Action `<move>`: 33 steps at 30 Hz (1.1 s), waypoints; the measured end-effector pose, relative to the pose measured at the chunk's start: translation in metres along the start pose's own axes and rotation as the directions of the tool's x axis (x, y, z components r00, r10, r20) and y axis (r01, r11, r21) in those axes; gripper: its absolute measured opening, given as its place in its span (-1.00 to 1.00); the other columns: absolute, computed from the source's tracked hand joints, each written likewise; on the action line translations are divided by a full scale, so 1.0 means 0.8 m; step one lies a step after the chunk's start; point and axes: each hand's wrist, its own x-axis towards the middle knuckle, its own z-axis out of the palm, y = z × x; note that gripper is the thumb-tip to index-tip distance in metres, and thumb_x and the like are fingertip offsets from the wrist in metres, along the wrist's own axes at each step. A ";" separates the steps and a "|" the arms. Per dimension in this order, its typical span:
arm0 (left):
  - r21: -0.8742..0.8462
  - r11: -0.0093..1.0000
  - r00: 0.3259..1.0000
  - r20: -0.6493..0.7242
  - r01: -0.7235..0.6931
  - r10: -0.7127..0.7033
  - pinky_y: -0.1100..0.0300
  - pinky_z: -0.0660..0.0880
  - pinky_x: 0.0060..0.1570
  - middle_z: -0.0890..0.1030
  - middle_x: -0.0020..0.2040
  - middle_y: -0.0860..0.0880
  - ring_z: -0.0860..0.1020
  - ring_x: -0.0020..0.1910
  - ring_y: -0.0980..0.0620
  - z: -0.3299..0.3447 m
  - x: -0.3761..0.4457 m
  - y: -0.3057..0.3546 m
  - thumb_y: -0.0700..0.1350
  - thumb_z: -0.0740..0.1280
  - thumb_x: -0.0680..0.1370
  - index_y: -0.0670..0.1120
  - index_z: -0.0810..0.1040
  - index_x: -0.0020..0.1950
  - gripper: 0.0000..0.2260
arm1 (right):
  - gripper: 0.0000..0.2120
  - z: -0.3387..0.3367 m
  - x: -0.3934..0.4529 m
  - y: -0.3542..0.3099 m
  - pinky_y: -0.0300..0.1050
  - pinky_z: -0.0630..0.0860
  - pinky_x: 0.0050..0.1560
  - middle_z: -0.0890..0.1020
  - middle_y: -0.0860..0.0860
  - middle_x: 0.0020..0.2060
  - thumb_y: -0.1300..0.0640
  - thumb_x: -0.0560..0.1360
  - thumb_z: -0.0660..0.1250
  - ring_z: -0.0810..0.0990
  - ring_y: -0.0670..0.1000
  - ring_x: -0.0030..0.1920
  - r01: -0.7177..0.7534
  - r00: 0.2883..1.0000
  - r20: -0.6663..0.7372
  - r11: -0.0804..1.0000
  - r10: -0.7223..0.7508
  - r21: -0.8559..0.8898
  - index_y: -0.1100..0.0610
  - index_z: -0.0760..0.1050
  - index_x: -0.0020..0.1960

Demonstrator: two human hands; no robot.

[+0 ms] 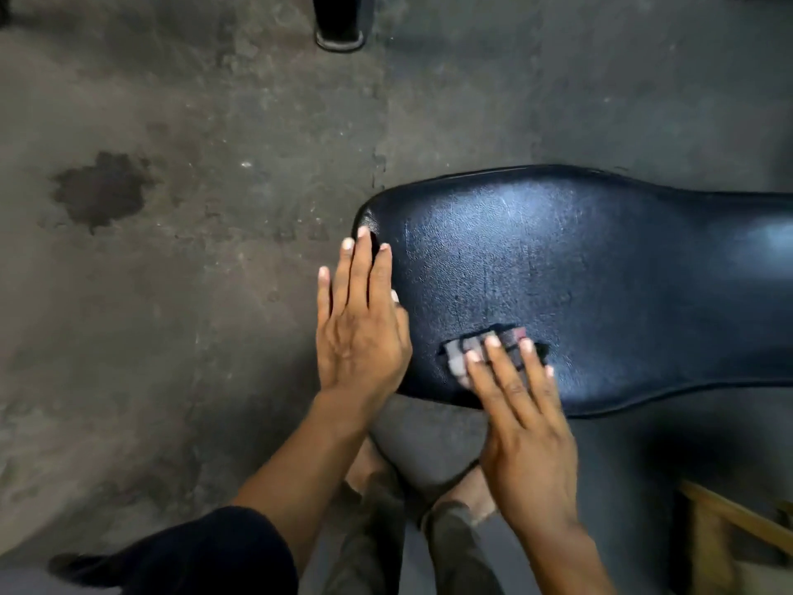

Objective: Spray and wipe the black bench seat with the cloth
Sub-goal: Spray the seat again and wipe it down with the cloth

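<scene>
I'm pressing the cloth (493,350) flat under my right hand (523,427), fingers straight, wiping the near-left part of the black bench seat (600,268); my left hand (360,332), fingers extended, is steadying its left end. Wiping looks underway, the right stretch probably remaining.

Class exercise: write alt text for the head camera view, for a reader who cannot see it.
Seen from above, a person's right hand presses a small cloth flat onto a shiny black bench seat, while the left hand rests with straight fingers on the seat's rounded end. Below is a stained concrete floor.
</scene>
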 end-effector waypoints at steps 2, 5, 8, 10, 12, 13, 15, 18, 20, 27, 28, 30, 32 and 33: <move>0.027 0.999 0.999 0.013 -0.038 0.038 -0.22 0.10 0.73 0.19 0.77 -0.11 0.15 0.76 -0.10 -0.002 0.002 0.002 -0.09 0.08 0.66 -0.09 0.29 0.70 -0.43 | -0.30 -0.010 0.019 0.015 0.30 0.26 0.68 0.36 -0.01 0.69 0.39 0.53 0.16 0.21 0.21 0.74 -0.169 0.984 -0.050 0.985 0.170 0.031 0.06 0.44 0.64; 0.052 0.997 0.998 0.034 -0.051 0.049 -0.24 0.08 0.73 0.17 0.78 -0.10 0.12 0.77 -0.09 -0.007 0.003 0.006 -0.09 0.06 0.65 -0.07 0.27 0.71 -0.42 | -0.33 -0.020 0.071 0.008 0.29 0.29 0.67 0.41 0.00 0.66 0.34 0.56 0.11 0.24 0.26 0.72 -0.393 0.907 -0.106 0.910 0.407 0.132 0.04 0.45 0.64; 0.073 0.996 0.998 0.031 -0.047 0.045 -0.25 0.10 0.72 0.20 0.77 -0.11 0.14 0.76 -0.10 -0.010 0.003 0.009 -0.09 0.05 0.64 -0.09 0.29 0.71 -0.41 | -0.30 -0.016 0.092 -0.026 0.29 0.30 0.66 0.36 0.00 0.69 0.23 0.55 0.03 0.20 0.27 0.73 -0.267 0.961 -0.048 0.961 0.271 0.077 -0.02 0.37 0.68; 0.068 0.997 0.998 0.047 -0.048 0.045 -0.26 0.09 0.72 0.20 0.76 -0.12 0.14 0.76 -0.11 -0.013 0.003 0.012 -0.09 0.04 0.64 -0.10 0.30 0.71 -0.40 | -0.32 -0.007 0.067 -0.045 0.30 0.32 0.65 0.35 -0.02 0.70 0.19 0.57 0.08 0.22 0.25 0.73 -0.096 0.995 -0.006 0.995 0.096 0.040 -0.03 0.36 0.69; 0.054 0.997 0.997 0.067 -0.049 0.045 -0.25 0.09 0.72 0.19 0.76 -0.14 0.15 0.76 -0.13 -0.017 0.004 0.015 -0.09 0.03 0.62 -0.12 0.30 0.70 -0.39 | -0.40 0.000 0.030 -0.051 0.31 0.32 0.66 0.34 -0.03 0.70 0.12 0.65 0.07 0.23 0.23 0.73 0.014 1.000 0.022 0.997 -0.016 0.076 -0.01 0.38 0.68; 0.048 0.997 0.996 0.073 -0.053 0.050 -0.24 0.10 0.72 0.19 0.76 -0.16 0.16 0.76 -0.15 -0.018 0.003 0.016 -0.10 0.04 0.62 -0.13 0.30 0.70 -0.38 | -0.45 0.002 0.011 -0.047 0.31 0.30 0.67 0.34 -0.04 0.70 0.08 0.71 0.02 0.23 0.23 0.73 0.046 0.998 0.036 0.994 -0.050 0.096 -0.01 0.39 0.67; 0.025 0.998 0.996 0.076 -0.059 0.057 -0.22 0.13 0.72 0.18 0.76 -0.18 0.17 0.75 -0.20 -0.018 0.001 0.017 -0.13 0.06 0.61 -0.16 0.30 0.70 -0.38 | -0.45 0.000 -0.022 -0.027 0.31 0.26 0.68 0.31 -0.07 0.71 0.10 0.72 0.01 0.19 0.22 0.74 0.079 0.994 0.072 0.994 -0.085 0.078 -0.03 0.37 0.68; -0.018 0.999 0.997 0.069 -0.045 0.046 -0.21 0.15 0.72 0.18 0.76 -0.19 0.16 0.75 -0.22 -0.018 -0.002 0.019 -0.15 0.06 0.63 -0.18 0.30 0.70 -0.40 | -0.19 -0.012 -0.045 0.024 0.30 0.14 0.73 0.24 -0.09 0.73 0.36 0.50 0.22 0.08 0.19 0.77 -0.037 0.996 0.080 0.999 0.036 0.022 -0.07 0.32 0.70; -0.042 0.999 0.998 0.056 -0.033 0.035 -0.20 0.15 0.72 0.18 0.76 -0.19 0.15 0.75 -0.22 -0.017 -0.003 0.020 -0.15 0.05 0.64 -0.18 0.31 0.70 -0.41 | -0.17 -0.023 -0.037 0.055 0.33 0.15 0.72 0.23 -0.04 0.74 0.49 0.52 0.27 0.06 0.22 0.77 -0.277 0.961 0.017 0.954 0.277 0.113 -0.02 0.32 0.71; -0.118 0.993 1.000 0.009 -0.029 0.030 -0.19 0.15 0.72 0.20 0.76 -0.15 0.15 0.76 -0.19 -0.010 -0.005 0.017 -0.19 0.08 0.63 -0.16 0.34 0.68 -0.42 | -0.38 -0.017 0.001 0.001 0.26 -0.02 0.76 0.08 0.15 0.77 0.19 0.73 0.18 -0.07 0.40 0.75 -0.567 0.815 -0.033 0.807 0.579 0.164 0.14 0.14 0.76; -0.132 0.991 1.000 0.002 -0.031 0.031 -0.20 0.16 0.72 0.21 0.76 -0.16 0.16 0.75 -0.19 -0.010 -0.005 0.017 -0.19 0.08 0.63 -0.16 0.34 0.68 -0.42 | -0.33 -0.013 -0.006 -0.024 0.33 0.03 0.75 0.06 0.15 0.78 0.17 0.69 0.16 -0.07 0.40 0.75 -0.500 0.864 0.003 0.856 0.504 0.133 0.12 0.10 0.77; -0.159 0.986 0.999 -0.024 -0.043 0.040 -0.23 0.21 0.69 0.25 0.74 -0.20 0.21 0.74 -0.23 -0.009 -0.005 0.016 -0.22 0.08 0.63 -0.19 0.37 0.66 -0.43 | -0.27 -0.004 -0.015 -0.070 0.43 0.15 0.69 0.09 0.15 0.77 0.04 0.61 0.16 -0.02 0.42 0.74 -0.342 0.939 0.071 0.936 0.336 0.090 0.13 0.13 0.76; -0.194 0.979 0.997 -0.053 -0.062 0.053 -0.26 0.24 0.66 0.30 0.71 -0.24 0.25 0.72 -0.26 -0.008 -0.003 0.012 -0.24 0.09 0.63 -0.22 0.41 0.64 -0.46 | -0.19 0.006 -0.011 -0.099 0.45 0.16 0.68 0.14 0.14 0.76 -0.08 0.58 0.38 0.03 0.41 0.74 -0.228 0.970 0.097 0.972 0.221 0.062 0.12 0.20 0.75; -0.217 0.974 0.997 -0.056 -0.065 0.054 -0.27 0.25 0.66 0.31 0.70 -0.25 0.25 0.72 -0.26 -0.008 -0.003 0.011 -0.24 0.09 0.64 -0.23 0.42 0.63 -0.47 | -0.12 0.008 -0.004 -0.105 0.42 0.13 0.70 0.17 0.13 0.75 -0.11 0.54 0.50 0.04 0.39 0.74 -0.196 0.977 0.097 0.979 0.190 0.059 0.10 0.22 0.74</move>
